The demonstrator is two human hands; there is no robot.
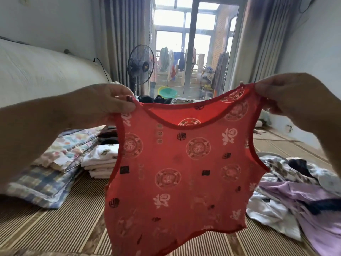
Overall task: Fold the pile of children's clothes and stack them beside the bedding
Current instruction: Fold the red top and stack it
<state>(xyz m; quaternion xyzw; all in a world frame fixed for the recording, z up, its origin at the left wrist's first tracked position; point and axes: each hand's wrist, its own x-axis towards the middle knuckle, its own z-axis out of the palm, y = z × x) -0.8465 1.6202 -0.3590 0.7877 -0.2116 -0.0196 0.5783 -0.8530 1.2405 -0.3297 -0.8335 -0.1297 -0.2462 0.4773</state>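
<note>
The bed [55, 228], covered by a striped woven mat, is the working surface. Its ribbed weave could catch thin cloth if a garment is dragged across it rather than laid down flat.

The folded bedding [60, 159] lies at the left in a soft, sloping heap. Anything stacked against it may lean and slide.

The unfolded pile [295, 196] sprawls at the right, with purple, white and patterned pieces tangled together. It sits close to where the next garment would be laid, so a loose sleeve could get folded in with it.

The red vest [177, 172] hangs in the air in front of the person, above the mat and between the pile and the bedding. It looks thin and limp, and its lower hem is already curling. Lowered carelessly, it would likely crumple or fold crooked.

The folded stack [100, 161] of pale clothes sits just beside the bedding and is several layers high. A small, slippery vest set off-centre on top could slide off or tip the upper layers.

The left hand [103, 106] pinches one shoulder strap and the right hand [287, 97] pinches the other, stretching the neckline between them. Both grips are narrow pinches on thin straps. If one slips, the vest would swing down from one side and the hands would have to square it up again.
</note>
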